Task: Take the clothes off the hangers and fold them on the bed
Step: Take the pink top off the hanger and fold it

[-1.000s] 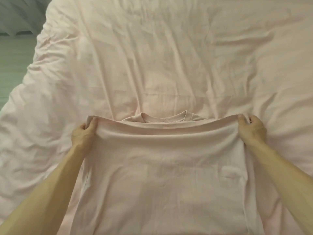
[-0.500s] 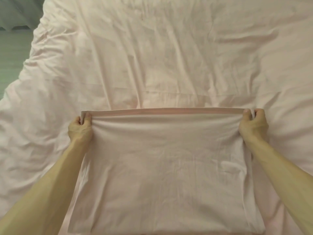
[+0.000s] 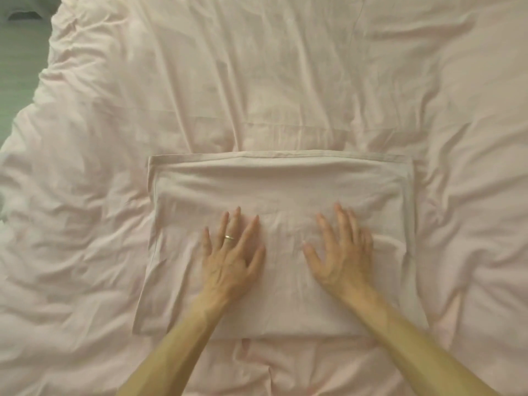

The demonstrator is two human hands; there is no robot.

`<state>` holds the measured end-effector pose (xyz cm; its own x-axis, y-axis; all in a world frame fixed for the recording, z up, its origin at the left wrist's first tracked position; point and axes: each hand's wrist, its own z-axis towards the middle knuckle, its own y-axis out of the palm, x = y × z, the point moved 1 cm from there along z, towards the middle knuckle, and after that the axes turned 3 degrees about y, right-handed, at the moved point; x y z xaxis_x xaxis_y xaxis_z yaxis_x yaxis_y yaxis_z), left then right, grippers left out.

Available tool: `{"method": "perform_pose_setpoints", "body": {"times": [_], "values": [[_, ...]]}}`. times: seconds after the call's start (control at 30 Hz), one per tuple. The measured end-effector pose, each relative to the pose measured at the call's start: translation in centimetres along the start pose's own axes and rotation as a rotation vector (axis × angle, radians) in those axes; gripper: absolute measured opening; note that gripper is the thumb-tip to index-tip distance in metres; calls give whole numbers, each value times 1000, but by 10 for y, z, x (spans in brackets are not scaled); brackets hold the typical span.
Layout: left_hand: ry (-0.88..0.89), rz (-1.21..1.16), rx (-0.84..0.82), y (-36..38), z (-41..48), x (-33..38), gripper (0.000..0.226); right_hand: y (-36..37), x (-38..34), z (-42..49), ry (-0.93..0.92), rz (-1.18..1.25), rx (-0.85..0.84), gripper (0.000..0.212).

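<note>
Pressing flat, the left hand (image 3: 231, 254) & right hand (image 3: 341, 252) lie on the folded shirt (image 3: 281, 181), ctr of frame, on the bed (image 3: 257, 67). Their pinch on its top edge is gone: fingers straight, spread, holding nothing. Fold seems finished, only smoothing left.

Left hand (image 3: 230, 262), right hand (image 3: 341, 254) now flat.
</note>
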<state>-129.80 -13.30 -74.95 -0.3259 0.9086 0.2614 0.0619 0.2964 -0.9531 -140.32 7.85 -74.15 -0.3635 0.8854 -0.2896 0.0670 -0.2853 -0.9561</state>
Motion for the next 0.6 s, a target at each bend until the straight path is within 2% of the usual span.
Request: {"method": "perform_pose_setpoints", "body": {"times": [0.07, 0.17, 0.3, 0.4, 0.5, 0.57, 0.6], "values": [[9, 16, -43, 17, -33, 13, 67, 10, -17, -39, -67, -22, -114, 64], [-60, 58, -71, 23, -69, 1, 66, 9, 0, -79, 6, -102, -164, 63], [-161, 72, -96, 13, -98, -8, 67, -20, 50, -113, 181, -61, 15, 57], [-484, -68, 47, 0, -109, -15, 70, -49, 81, -130, 443, 39, 131, 60], [-848, -269, 251, -21, -128, -18, 71, -65, 106, -149, 635, 178, 69, 61], [-1048, -394, 285, -35, -139, -32, 71, -68, 113, -152, 662, 279, 4, 48], [-1079, -434, 265, -40, -146, -42, 67, -70, 113, -153, 693, 324, -31, 39]]}}
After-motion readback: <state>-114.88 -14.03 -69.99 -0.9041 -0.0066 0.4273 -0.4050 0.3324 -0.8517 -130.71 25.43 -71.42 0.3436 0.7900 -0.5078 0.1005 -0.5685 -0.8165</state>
